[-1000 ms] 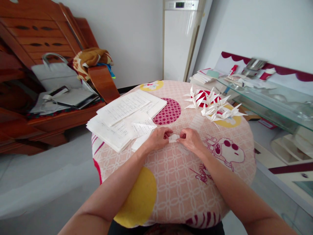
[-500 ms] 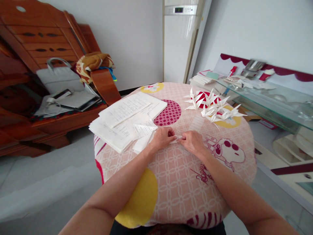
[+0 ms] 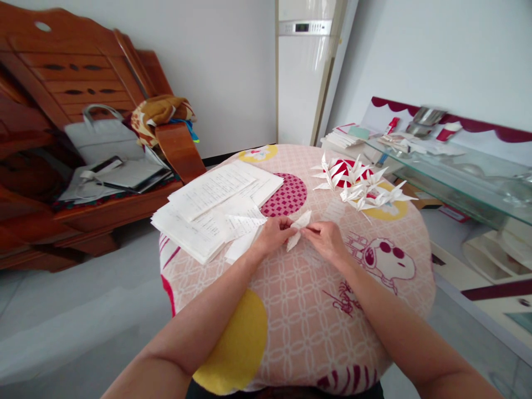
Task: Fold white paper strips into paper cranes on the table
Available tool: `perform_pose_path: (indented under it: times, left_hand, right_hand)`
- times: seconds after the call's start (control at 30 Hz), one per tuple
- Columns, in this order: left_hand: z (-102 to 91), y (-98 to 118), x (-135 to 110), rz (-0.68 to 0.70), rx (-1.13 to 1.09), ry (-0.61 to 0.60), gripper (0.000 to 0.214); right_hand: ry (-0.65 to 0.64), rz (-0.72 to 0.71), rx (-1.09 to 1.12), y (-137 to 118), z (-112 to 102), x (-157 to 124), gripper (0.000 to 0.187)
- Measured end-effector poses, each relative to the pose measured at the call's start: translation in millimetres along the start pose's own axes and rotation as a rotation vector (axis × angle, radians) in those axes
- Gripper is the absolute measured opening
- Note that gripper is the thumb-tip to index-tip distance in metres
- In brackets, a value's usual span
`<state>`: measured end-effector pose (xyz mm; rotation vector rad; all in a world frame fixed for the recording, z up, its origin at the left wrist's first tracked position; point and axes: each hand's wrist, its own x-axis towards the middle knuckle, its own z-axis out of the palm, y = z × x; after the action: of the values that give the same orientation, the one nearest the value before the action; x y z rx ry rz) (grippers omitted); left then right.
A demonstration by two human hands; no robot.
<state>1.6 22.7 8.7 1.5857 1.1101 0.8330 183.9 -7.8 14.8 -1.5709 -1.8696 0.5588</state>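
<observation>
White on pink: pinching folded paper (image 3: pixel 303 219) with left hand (image 3: pixel 273 234) and right hand (image 3: pixel 327 238) over a patterned tablecloth (image 3: pixel 301 310). Near written sheets (image 3: pixel 211 191), apart from paper birds (image 3: pixel 354 193).

Bag (image 3: pixel 100 139) on wdn bench (image 3: pixel 178 149); AC (image 3: pixel 300 83)

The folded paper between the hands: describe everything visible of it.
The folded paper is small, white and creased-looking, lying slantwise across the picture: one part reaches up and right, another down and left to a point. The left hand and right hand pinch its partly covered middle from either side, above the patterned tablecloth; contact with the cloth and finer folds cannot be made out.
</observation>
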Motion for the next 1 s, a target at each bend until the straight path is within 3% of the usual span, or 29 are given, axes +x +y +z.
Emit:
perform_pose_path:
  times: [0.1, 0.27, 0.4, 0.6, 0.77, 0.87, 1.0]
  left_hand:
    - [2.9, 2.2, -2.1, -0.050, -0.159, -0.074, 0.025]
    - [1.4, 3.8, -4.2, -0.052, -0.145, -0.083, 0.031]
    - [1.1, -1.2, -3.9, -0.035, -0.134, -0.075, 0.037]
    - [7.1, -2.2, -4.3, -0.069, -0.229, -0.007, 0.033]
    - [5.7, 0.7, -3.9, -0.057, -0.347, -0.027, 0.021]
    - [4.3, 0.1, -3.1, -0.076, -0.386, -0.031, 0.031]
    - [3.0, -0.6, -4.5, -0.098, -0.333, 0.007, 0.035]
  right_hand:
    - [-0.035, 0.024, 0.276, 6.3, 2.3, 3.6, 0.036]
    - [-0.128, 0.080, 0.482, 8.3, 2.1, 5.4, 0.035]
    - [-0.181, 0.103, 0.546, 8.7, 2.9, 4.7, 0.034]
    - [-0.112, 0.103, 0.628, 9.3, 8.0, 4.5, 0.027]
    - [-0.261, 0.095, 0.558, 12.9, 0.7, 8.0, 0.023]
    - [-0.318, 0.079, 0.492, 14.6, -3.9, 10.3, 0.021]
    - [-0.316, 0.132, 0.583, 14.6, -4.2, 11.7, 0.020]
